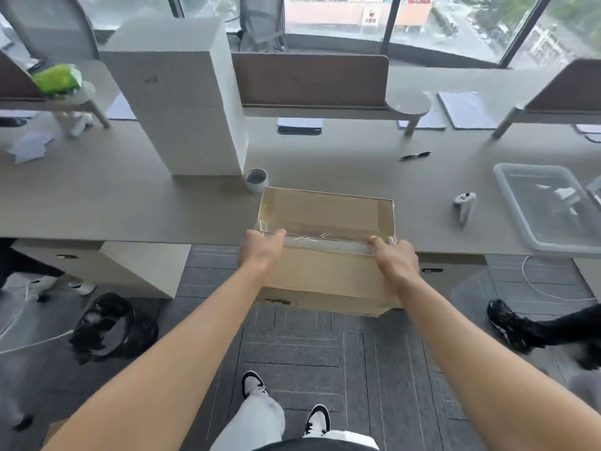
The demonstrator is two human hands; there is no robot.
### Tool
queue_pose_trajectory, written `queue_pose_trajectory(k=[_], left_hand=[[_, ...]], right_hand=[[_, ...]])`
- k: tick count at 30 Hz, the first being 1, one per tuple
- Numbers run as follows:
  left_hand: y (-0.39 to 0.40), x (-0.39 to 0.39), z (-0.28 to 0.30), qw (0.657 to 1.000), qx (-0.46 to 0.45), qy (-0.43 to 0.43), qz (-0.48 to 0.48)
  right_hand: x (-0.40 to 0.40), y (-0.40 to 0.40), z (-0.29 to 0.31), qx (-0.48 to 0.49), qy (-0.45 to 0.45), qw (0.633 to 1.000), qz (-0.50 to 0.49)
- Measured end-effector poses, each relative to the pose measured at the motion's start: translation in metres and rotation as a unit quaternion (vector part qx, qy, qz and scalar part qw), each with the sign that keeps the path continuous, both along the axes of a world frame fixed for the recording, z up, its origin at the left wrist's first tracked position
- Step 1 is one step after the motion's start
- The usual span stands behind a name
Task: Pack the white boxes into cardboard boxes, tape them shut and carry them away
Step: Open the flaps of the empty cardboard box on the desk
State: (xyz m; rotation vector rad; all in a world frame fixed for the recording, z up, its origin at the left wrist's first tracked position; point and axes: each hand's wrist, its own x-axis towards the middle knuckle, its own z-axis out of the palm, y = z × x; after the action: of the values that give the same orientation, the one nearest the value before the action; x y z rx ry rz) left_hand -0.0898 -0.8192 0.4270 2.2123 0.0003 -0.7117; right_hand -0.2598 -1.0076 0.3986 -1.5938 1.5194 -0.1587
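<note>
A closed cardboard box (327,216), its top sealed with clear tape, rests at the desk's near edge and juts out over the floor. My left hand (261,249) grips its near left top corner, fingers over the taped edge. My right hand (395,258) grips the near right top corner the same way. A tall stack of white boxes (182,102) stands upright on the desk behind and to the left of the cardboard box.
On the grey desk (130,203) are a small cup (256,179), a pen (414,155), a white controller (464,206) and a clear plastic tray (549,206). Another person's black shoe (510,323) is at right. A dark bin (113,323) sits on the carpet at left.
</note>
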Motion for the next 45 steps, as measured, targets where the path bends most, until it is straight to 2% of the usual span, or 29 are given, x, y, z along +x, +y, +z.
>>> queue_pose_trajectory(k=[7, 22, 28, 39, 45], left_hand=[[-0.1, 0.028, -0.018, 0.999, -0.007, 0.009, -0.044], [-0.243, 0.143, -0.053, 0.997, 0.04, 0.007, -0.071], [-0.289, 0.146, -0.069, 0.998, 0.023, -0.001, -0.061], [-0.365, 0.126, -0.101, 0.996, 0.074, -0.012, -0.051], [-0.369, 0.11, -0.122, 0.985, 0.128, -0.09, -0.066]], right_hand=[[0.011, -0.086, -0.003, -0.034, -0.004, 0.999, -0.023], [0.133, -0.228, -0.024, -0.046, 0.045, 0.997, -0.039], [0.144, -0.279, -0.046, -0.049, 0.04, 0.998, -0.029], [0.13, -0.355, -0.091, -0.1, 0.045, 0.992, 0.058], [0.122, -0.353, -0.111, -0.171, 0.049, 0.98, 0.093]])
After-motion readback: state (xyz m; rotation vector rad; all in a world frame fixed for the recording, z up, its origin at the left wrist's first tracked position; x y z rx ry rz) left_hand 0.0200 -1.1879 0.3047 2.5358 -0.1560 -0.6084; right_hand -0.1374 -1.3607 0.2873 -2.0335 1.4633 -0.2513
